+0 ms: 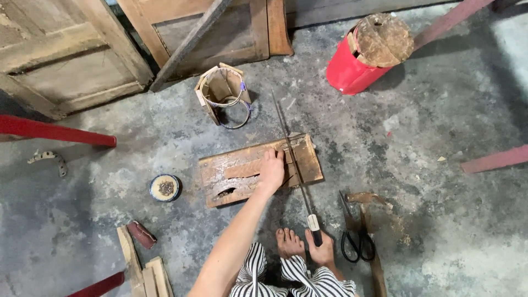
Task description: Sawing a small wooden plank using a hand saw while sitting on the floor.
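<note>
My left hand [271,171] presses flat on a worn wooden board [242,176] that lies on the concrete floor. My right hand [322,250] grips the dark handle of a long thin blade [291,154], close to my bare foot [288,242]. The blade runs up and away from me, crossing the right end of the board next to my left fingers. My striped trouser legs show at the bottom edge.
Black-handled scissors [356,242] and a hammer [367,212] lie right of my foot. A small round tin [164,187] sits left of the board. Behind it stand an open cardboard box with rings [223,93] and a red bucket [352,69]. Wood scraps [144,269] lie lower left.
</note>
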